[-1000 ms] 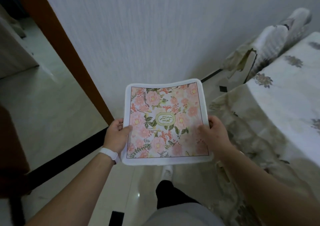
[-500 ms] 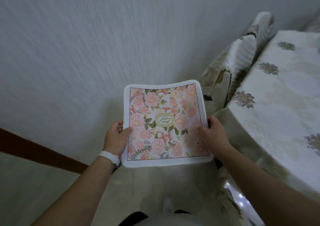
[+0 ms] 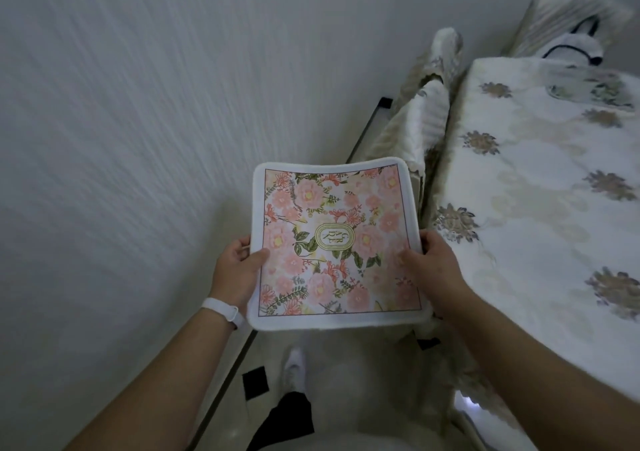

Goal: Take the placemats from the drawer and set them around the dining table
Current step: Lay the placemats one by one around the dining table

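Placemat (image 3: 334, 242) with pink flowers sits level in the air between both hands, print side up, just left of the flowered tabletop (image 3: 536, 208) and not yet on it. The left hand (image 3: 235, 270) pinches its left edge and the right hand (image 3: 433, 270) its right edge, thumbs (image 3: 258, 255) on top, each grip closed on the mat. Holding opposite sides keeps the soft cloth spread flat, ready, I judge, for lowering onto a place. A covered chair (image 3: 426, 114) stands between wall (image 3: 138, 139) and tabletop.
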`<state>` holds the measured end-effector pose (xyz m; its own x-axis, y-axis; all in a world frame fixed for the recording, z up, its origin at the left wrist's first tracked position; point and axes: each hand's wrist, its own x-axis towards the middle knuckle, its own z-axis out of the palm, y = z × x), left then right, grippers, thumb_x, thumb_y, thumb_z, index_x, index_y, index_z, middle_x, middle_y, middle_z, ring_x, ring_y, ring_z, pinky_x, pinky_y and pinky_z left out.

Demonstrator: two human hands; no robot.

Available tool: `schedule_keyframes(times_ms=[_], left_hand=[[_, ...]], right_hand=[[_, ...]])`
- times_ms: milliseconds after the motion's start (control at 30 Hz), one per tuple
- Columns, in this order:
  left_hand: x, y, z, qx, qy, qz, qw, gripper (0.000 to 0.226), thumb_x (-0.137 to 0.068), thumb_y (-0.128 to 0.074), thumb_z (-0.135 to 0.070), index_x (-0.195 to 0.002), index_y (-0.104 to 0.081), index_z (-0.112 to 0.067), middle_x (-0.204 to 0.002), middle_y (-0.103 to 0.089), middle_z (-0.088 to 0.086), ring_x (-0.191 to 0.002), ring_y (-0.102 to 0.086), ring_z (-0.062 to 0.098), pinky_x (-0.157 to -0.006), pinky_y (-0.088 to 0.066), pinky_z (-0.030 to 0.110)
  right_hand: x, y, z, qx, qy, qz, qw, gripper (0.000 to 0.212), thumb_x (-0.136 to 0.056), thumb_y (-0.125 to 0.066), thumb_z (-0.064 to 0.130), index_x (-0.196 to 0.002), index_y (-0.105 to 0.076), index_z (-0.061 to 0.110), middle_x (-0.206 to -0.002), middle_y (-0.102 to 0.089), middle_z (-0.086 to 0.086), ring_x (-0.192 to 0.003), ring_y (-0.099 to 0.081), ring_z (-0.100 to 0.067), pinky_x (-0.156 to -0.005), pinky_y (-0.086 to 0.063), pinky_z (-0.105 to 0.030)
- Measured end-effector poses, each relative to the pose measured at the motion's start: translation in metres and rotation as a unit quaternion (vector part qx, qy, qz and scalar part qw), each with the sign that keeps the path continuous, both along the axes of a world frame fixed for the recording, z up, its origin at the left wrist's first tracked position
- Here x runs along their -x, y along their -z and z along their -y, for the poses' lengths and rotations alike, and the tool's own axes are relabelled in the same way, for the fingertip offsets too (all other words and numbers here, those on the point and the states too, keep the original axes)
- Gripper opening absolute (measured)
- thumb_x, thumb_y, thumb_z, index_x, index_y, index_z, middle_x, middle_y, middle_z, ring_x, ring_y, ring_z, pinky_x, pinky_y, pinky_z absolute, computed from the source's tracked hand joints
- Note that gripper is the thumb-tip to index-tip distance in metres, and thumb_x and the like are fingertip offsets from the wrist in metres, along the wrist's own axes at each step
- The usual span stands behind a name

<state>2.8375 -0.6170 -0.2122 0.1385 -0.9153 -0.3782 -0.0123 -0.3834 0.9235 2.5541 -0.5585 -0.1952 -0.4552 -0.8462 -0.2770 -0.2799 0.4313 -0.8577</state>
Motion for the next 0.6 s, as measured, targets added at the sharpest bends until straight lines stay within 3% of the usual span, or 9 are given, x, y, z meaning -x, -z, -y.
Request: schedule_keyframes(times_ms=[133, 300, 400, 467, 600], left_hand=[[0.008, -0.003, 0.081, -0.005, 0.053, -0.014, 0.998, 0.018, -0.088, -0.065, 0.0, -0.101, -0.063, -0.012, -0.099, -0.072, 0.011, -0.087, -0.07, 0.033, -0.081, -0.057, 0.05], [0.03, -0.018, 0.182, -0.002, 0.161, 0.014, 0.987, 0.022, -0.089, -0.066, -0.009, -0.11, -0.063, -0.013, -0.102, -0.073, 0.01, -0.087, -0.071, 0.032, -0.08, -0.058, 0.052], [0.052, -0.033, 0.236, 0.036, 0.233, 0.035, 0.971, 0.021, -0.091, -0.064, -0.009, -0.112, -0.061, -0.009, -0.1, -0.072, 0.011, -0.081, -0.071, 0.028, -0.072, -0.06, 0.043], [0.071, -0.041, 0.261, 0.053, 0.268, 0.049, 0.961, 0.02, -0.091, -0.064, -0.008, -0.111, -0.061, -0.007, -0.097, -0.071, 0.009, -0.077, -0.07, 0.023, -0.064, -0.057, 0.034], [0.112, -0.045, 0.292, 0.036, 0.326, 0.035, 0.944, 0.018, -0.092, -0.062, -0.008, -0.11, -0.06, -0.008, -0.099, -0.071, 0.013, -0.08, -0.071, 0.029, -0.069, -0.059, 0.041]], right_hand=[[0.002, -0.008, 0.051, -0.006, 0.044, -0.026, 0.999, 0.021, -0.091, -0.061, 0.017, -0.111, -0.055, 0.019, -0.096, -0.064, 0.001, -0.08, -0.064, -0.016, -0.061, -0.053, -0.031], [0.01, -0.026, 0.104, 0.002, 0.112, -0.04, 0.993, 0.018, -0.091, -0.058, 0.015, -0.108, -0.054, 0.021, -0.095, -0.064, 0.004, -0.081, -0.065, -0.016, -0.06, -0.053, -0.032], [0.016, -0.032, 0.12, 0.013, 0.158, -0.027, 0.987, 0.017, -0.092, -0.057, 0.015, -0.108, -0.054, 0.019, -0.096, -0.063, 0.004, -0.082, -0.063, -0.014, -0.059, -0.05, -0.03], [0.021, -0.034, 0.125, 0.017, 0.192, -0.012, 0.981, 0.018, -0.091, -0.058, 0.014, -0.108, -0.054, 0.018, -0.098, -0.064, 0.002, -0.085, -0.065, -0.017, -0.065, -0.055, -0.035], [0.043, -0.042, 0.135, 0.025, 0.241, -0.019, 0.97, 0.016, -0.092, -0.056, 0.014, -0.108, -0.054, 0.017, -0.099, -0.063, -0.001, -0.085, -0.064, -0.018, -0.062, -0.052, -0.033]])
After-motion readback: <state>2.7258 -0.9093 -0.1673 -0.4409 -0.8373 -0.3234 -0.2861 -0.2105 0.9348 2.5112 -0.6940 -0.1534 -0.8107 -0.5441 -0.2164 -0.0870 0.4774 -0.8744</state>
